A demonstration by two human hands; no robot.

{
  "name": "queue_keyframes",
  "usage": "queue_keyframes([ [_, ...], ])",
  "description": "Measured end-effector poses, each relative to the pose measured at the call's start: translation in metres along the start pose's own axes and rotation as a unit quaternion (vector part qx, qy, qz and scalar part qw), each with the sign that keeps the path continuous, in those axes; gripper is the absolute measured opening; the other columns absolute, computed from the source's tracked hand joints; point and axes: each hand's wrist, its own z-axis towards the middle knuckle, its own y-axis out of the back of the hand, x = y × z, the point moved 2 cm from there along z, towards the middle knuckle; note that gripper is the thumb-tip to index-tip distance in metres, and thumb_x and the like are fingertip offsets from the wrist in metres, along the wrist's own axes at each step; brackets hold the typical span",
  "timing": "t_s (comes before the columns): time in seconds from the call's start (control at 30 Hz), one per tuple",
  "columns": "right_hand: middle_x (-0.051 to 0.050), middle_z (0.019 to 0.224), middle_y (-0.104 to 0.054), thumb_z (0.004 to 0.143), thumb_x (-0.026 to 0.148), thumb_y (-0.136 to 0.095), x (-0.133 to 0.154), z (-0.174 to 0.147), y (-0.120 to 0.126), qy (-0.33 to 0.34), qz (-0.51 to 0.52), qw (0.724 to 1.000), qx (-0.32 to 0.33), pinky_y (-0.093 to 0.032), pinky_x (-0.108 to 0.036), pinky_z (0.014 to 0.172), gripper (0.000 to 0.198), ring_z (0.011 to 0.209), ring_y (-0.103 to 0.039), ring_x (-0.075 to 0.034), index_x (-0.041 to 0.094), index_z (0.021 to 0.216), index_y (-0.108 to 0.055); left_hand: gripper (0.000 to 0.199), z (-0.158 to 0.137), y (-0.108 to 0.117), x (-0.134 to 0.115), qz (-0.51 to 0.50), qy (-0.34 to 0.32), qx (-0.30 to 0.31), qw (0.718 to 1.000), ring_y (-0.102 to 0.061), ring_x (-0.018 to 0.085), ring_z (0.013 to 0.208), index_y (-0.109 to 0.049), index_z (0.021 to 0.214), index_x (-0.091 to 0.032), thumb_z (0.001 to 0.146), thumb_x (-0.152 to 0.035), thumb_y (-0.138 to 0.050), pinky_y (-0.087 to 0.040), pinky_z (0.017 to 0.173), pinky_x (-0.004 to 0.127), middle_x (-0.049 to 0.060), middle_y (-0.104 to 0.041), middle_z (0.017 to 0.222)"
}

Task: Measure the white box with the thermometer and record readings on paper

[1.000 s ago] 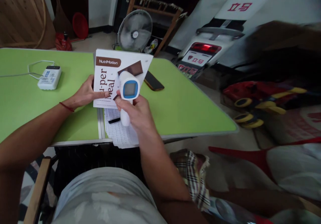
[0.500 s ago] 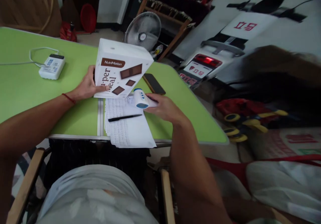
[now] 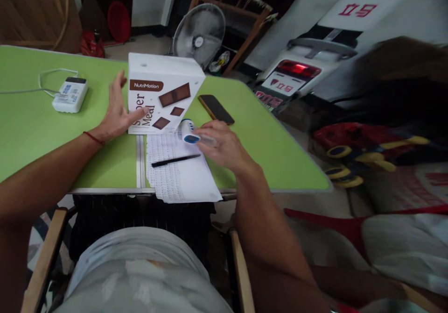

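Note:
A white NutriMotion box [image 3: 147, 103], printed with brown chocolate-like pieces, stands upright on the green table. My left hand [image 3: 118, 110] is open at its left side, fingers spread away from the box and the thumb across its front face. My right hand [image 3: 219, 142] is closed around the handle of a white and blue infrared thermometer [image 3: 188, 131], just in front of the box's lower right corner. Printed sheets of paper [image 3: 189, 182] lie below the box, with a black pen [image 3: 175, 160] across them. A dark phone [image 3: 215, 108] rests behind my right hand.
On the left of the green table [image 3: 101, 163] sits a white device [image 3: 71, 95] with a cable. A fan [image 3: 199, 35] stands beyond the far edge. To the right are a parked scooter [image 3: 297, 74] and a red bundle with yellow-and-blue handles.
The box now stands straighter and slightly to the left. My left fingers have opened away from its side. My right hand has moved a little left with the thermometer, its grip shifted.

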Motion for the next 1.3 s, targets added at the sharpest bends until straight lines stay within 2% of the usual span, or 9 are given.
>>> queue_keyframes([
  [0.1, -0.009, 0.098, -0.070, 0.089, 0.031, -0.066, 0.024, -0.007, -0.004, 0.058, 0.028, 0.991, 0.113, -0.054, -0.043, 0.084, 0.019, 0.092, -0.066, -0.024, 0.025, 0.101, -0.079, 0.085, 0.002, 0.015, -0.015, 0.045, -0.064, -0.173, 0.982, -0.037, 0.036, 0.143, -0.021, 0.152, -0.026, 0.090, -0.068, -0.060, -0.033, 0.117, 0.057, 0.017, -0.038, 0.151],
  [0.17, -0.008, 0.091, -0.070, 0.091, 0.028, -0.062, 0.033, -0.011, -0.006, 0.074, 0.012, 0.986, 0.151, -0.051, -0.041, 0.081, 0.017, 0.087, -0.065, -0.023, 0.024, 0.095, -0.078, 0.072, 0.003, 0.019, -0.029, 0.058, -0.096, -0.200, 0.973, -0.046, 0.036, 0.135, -0.032, 0.146, -0.027, 0.090, -0.060, -0.064, -0.040, 0.111, 0.057, 0.016, -0.048, 0.141],
  [0.27, -0.006, 0.081, -0.067, 0.092, 0.025, -0.057, 0.035, -0.014, -0.003, 0.076, -0.002, 0.988, 0.134, -0.049, -0.039, 0.076, 0.017, 0.081, -0.062, -0.022, 0.023, 0.089, -0.073, 0.042, 0.000, 0.017, -0.053, 0.074, -0.174, -0.198, 0.962, -0.063, 0.028, 0.107, -0.046, 0.130, -0.024, 0.097, -0.047, -0.059, -0.053, 0.090, 0.046, 0.012, -0.063, 0.114],
  [0.37, -0.002, 0.076, -0.063, 0.089, 0.029, -0.062, 0.030, -0.008, 0.008, 0.037, 0.035, 0.998, 0.048, -0.047, -0.035, 0.067, 0.006, 0.069, -0.057, -0.018, 0.024, 0.088, -0.065, 0.018, -0.003, 0.008, -0.070, 0.061, -0.182, -0.081, 0.978, -0.059, 0.014, 0.061, -0.060, 0.111, -0.019, 0.102, -0.032, -0.050, -0.049, 0.062, 0.029, 0.000, -0.062, 0.071],
  [0.5, 0.003, 0.064, -0.056, 0.081, 0.030, -0.067, 0.032, 0.019, 0.010, -0.064, 0.195, 0.969, -0.135, -0.043, -0.032, 0.054, 0.013, 0.056, -0.051, -0.014, 0.027, 0.080, -0.054, 0.023, -0.007, -0.004, -0.076, 0.082, -0.146, 0.128, 0.978, -0.064, 0.015, 0.062, -0.072, 0.096, -0.016, 0.098, -0.026, -0.052, -0.045, 0.059, 0.026, 0.003, -0.072, 0.072],
  [0.67, 0.006, 0.054, -0.053, 0.073, 0.030, -0.062, 0.054, 0.047, -0.034, -0.153, 0.415, 0.890, -0.106, -0.042, -0.029, 0.047, 0.012, 0.046, -0.049, -0.012, 0.027, 0.074, -0.051, 0.020, -0.010, -0.008, -0.077, 0.122, -0.145, 0.327, 0.926, -0.057, 0.014, 0.052, -0.075, 0.102, -0.018, 0.093, -0.021, -0.058, -0.036, 0.054, 0.025, 0.002, -0.070, 0.066],
  [0.77, 0.005, 0.055, -0.053, 0.076, 0.033, -0.058, 0.054, 0.043, -0.059, -0.207, 0.422, 0.878, -0.094, -0.044, -0.030, 0.049, 0.007, 0.047, -0.050, -0.012, 0.026, 0.076, -0.056, 0.025, -0.010, -0.010, -0.075, 0.144, -0.158, 0.365, 0.906, -0.055, 0.014, 0.052, -0.077, 0.105, -0.020, 0.094, -0.018, -0.055, -0.033, 0.052, 0.026, 0.003, -0.070, 0.066],
  [0.87, 0.006, 0.054, -0.052, 0.076, 0.032, -0.061, 0.045, 0.034, -0.072, -0.219, 0.375, 0.896, -0.093, -0.045, -0.031, 0.051, 0.008, 0.049, -0.048, -0.012, 0.026, 0.073, -0.056, 0.027, -0.010, -0.012, -0.072, 0.133, -0.167, 0.380, 0.900, -0.055, 0.015, 0.054, -0.078, 0.104, -0.022, 0.094, -0.019, -0.053, -0.035, 0.053, 0.027, 0.002, -0.070, 0.066],
  [1.3, 0.003, 0.061, -0.043, 0.075, 0.017, -0.056, 0.036, 0.033, -0.077, -0.206, 0.221, 0.941, -0.154, -0.047, -0.034, 0.063, 0.020, 0.065, -0.049, -0.016, 0.026, 0.064, -0.042, 0.033, -0.007, -0.009, -0.064, 0.072, -0.113, 0.398, 0.908, -0.063, 0.016, 0.065, -0.076, 0.121, -0.021, 0.093, -0.025, -0.060, -0.041, 0.063, 0.025, 0.003, -0.075, 0.073],
])
